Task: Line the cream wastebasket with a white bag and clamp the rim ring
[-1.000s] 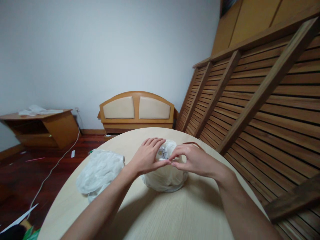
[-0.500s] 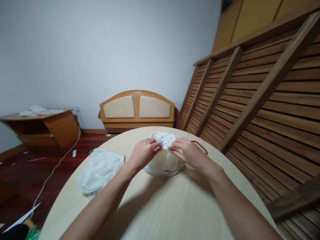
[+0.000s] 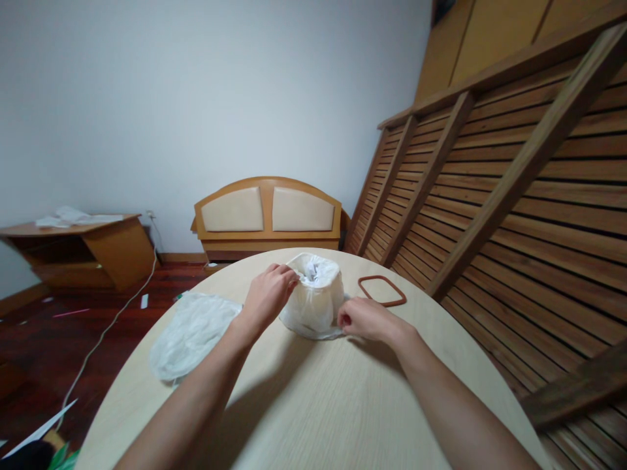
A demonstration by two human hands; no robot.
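A small pale bin (image 3: 313,301) stands upright on the round table, with a thin white plastic bag folded over its rim and hanging down around its sides. My left hand (image 3: 270,291) pinches the bag at the left of the rim. Low on the right side, my right hand (image 3: 365,318) is closed on the loose lower edge of the bag, close to the tabletop. Behind my right hand a brown square ring (image 3: 382,290) lies flat. A crumpled heap of white bags (image 3: 196,334) rests left of my left forearm.
The light wooden round table (image 3: 313,405) fills the foreground. Beyond it stands a headboard (image 3: 267,212). A slatted wooden frame (image 3: 490,215) leans on the right. A desk (image 3: 112,251) with papers and a cable on the floor are at the left.
My right hand has moved from the bin's front rim down to its lower right side. My left hand has shifted slightly left and up along the rim. The brown ring now shows fully.
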